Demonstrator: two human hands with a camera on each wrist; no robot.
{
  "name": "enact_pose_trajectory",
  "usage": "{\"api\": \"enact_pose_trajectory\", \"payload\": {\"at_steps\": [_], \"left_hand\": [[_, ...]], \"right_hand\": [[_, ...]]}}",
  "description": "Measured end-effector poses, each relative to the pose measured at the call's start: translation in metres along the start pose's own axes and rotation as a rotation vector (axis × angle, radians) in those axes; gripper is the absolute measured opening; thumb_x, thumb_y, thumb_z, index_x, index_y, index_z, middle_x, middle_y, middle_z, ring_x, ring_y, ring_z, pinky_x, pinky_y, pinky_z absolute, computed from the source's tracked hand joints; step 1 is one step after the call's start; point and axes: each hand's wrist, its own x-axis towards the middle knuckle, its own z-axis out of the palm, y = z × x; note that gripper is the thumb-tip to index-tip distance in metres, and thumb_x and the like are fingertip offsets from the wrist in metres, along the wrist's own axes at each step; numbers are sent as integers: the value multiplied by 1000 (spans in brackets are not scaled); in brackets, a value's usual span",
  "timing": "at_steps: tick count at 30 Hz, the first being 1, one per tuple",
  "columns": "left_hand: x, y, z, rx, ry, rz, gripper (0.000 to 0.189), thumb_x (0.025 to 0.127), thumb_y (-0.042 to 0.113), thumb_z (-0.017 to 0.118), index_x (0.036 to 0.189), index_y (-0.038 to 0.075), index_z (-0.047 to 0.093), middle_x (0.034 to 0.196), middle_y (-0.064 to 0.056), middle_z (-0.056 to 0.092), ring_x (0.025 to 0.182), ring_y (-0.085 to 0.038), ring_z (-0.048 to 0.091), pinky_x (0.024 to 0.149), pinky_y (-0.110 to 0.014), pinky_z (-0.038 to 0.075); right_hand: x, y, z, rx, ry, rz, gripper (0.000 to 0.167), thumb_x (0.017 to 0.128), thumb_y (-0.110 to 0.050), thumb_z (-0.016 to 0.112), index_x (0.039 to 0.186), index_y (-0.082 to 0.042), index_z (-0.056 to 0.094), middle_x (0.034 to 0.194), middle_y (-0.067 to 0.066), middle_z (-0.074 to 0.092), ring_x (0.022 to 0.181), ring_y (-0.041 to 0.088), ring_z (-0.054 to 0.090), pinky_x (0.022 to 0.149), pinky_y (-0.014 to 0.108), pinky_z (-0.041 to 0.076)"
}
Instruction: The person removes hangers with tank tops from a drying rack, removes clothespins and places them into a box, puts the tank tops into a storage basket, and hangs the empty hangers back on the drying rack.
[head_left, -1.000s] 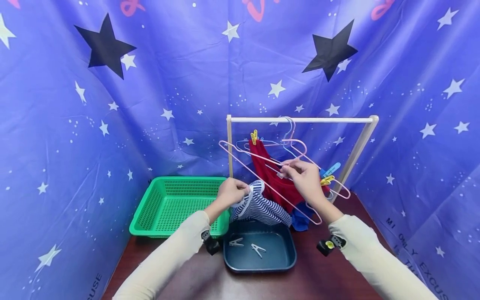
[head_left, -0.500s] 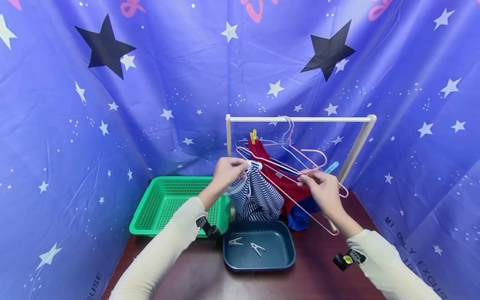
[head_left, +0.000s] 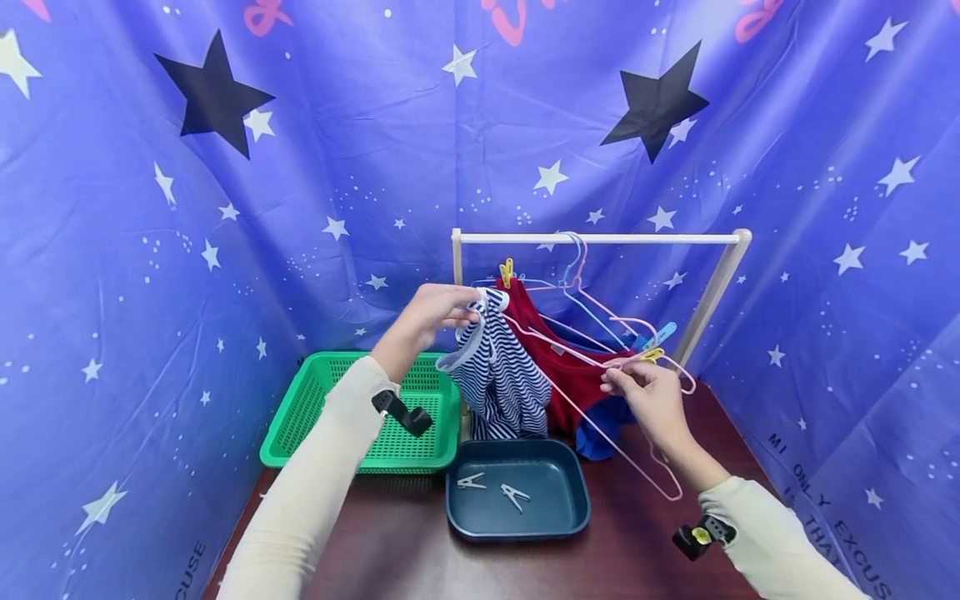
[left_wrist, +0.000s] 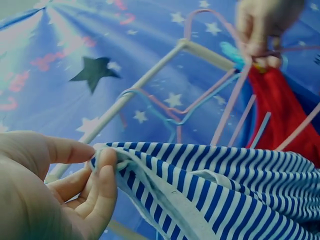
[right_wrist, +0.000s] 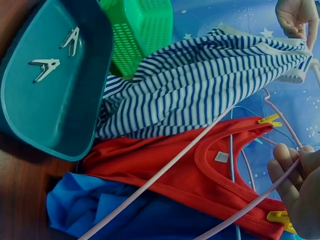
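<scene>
My left hand (head_left: pixel 431 315) pinches the light edge of a blue-and-white striped garment (head_left: pixel 498 379), which hangs below it. In the right wrist view, a pink clothes hanger (right_wrist: pixel 150 181) runs toward that garment, and its far end is hidden behind the cloth. My right hand (head_left: pixel 654 402) grips this hanger between thumb and fingers near the base of its hook. Right behind are a red garment (head_left: pixel 573 387) and a blue garment (head_left: pixel 597 440), with a yellow clothespin (head_left: pixel 507 273) at the red one's left strap and a blue clothespin (head_left: pixel 662 335) at the right.
A white-barred rack (head_left: pixel 660 239) carries pink and blue hangers at the back. On the left stands a green basket (head_left: pixel 272 448). In front is a dark blue tray (head_left: pixel 517 533) holding two pale clothespins (head_left: pixel 514 497). A starred curtain (head_left: pixel 360 125) encloses the table.
My left hand has raised the striped garment and shifted left. My right hand has moved right and down with the pink hanger, whose left end has gone from free to hidden at the striped cloth.
</scene>
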Motion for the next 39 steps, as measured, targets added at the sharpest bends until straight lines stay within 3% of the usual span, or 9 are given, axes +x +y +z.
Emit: {"api": "enact_pose_trajectory", "payload": {"at_steps": [4, 6, 10, 14, 19, 24, 31, 39], "left_hand": [[6, 8, -10, -100, -33, -57, 19, 96, 6, 65, 114, -2, 65, 76, 0, 65, 60, -9, 68, 61, -18, 56], [7, 13, -13, -136, -52, -68, 10, 97, 4, 64, 107, 1, 64, 78, -1, 63, 61, -11, 69, 62, -18, 57], [4, 24, -16, -176, -76, -70, 4, 98, 3, 62, 101, 5, 64, 81, -2, 60, 64, -13, 69, 64, -19, 57], [-1, 38, -19, -203, -94, -49, 5, 99, 3, 60, 98, 6, 64, 84, -3, 59, 66, -15, 69, 66, -20, 57], [-9, 59, -27, -234, -118, 3, 6, 99, 4, 60, 96, 6, 64, 87, -4, 62, 69, -15, 69, 68, -20, 58], [-22, 86, -39, -332, -122, 73, 10, 101, 4, 58, 96, 5, 65, 85, -5, 67, 69, -16, 69, 67, -21, 58], [-34, 118, -51, -386, -78, 156, 11, 101, 5, 58, 94, 7, 66, 85, -4, 68, 69, -17, 69, 67, -21, 57], [-42, 141, -64, -497, -36, 261, 10, 100, 2, 60, 98, 5, 70, 85, -4, 67, 67, -18, 68, 67, -22, 57]], "right_hand": [[0, 5, 1, -17, 1, 12, 16, 94, 14, 59, 95, 30, 60, 79, -10, 73, 64, 2, 72, 67, 21, 60], [0, 6, 1, -34, -1, 14, 16, 94, 14, 59, 95, 29, 61, 79, 0, 75, 64, 2, 71, 67, 21, 60], [-2, 7, 4, -87, -4, 32, 14, 94, 12, 61, 93, 25, 65, 83, 25, 74, 63, 0, 70, 66, 19, 59], [-2, 6, 7, -115, -6, 48, 14, 94, 11, 62, 92, 23, 66, 88, 37, 70, 62, 0, 70, 64, 17, 59], [-4, 5, 11, -125, -10, 63, 14, 95, 9, 62, 95, 23, 67, 92, 40, 69, 63, 1, 71, 66, 18, 59], [-4, 6, 14, -131, -10, 75, 14, 95, 10, 61, 95, 23, 67, 91, 36, 71, 64, 0, 71, 66, 20, 60], [-3, 7, 17, -95, -19, 92, 15, 96, 10, 60, 96, 24, 65, 92, 36, 71, 64, 1, 71, 66, 20, 60], [-3, 11, 20, -106, -25, 85, 16, 95, 12, 59, 99, 27, 64, 84, 29, 72, 63, 2, 71, 66, 21, 60]]}}
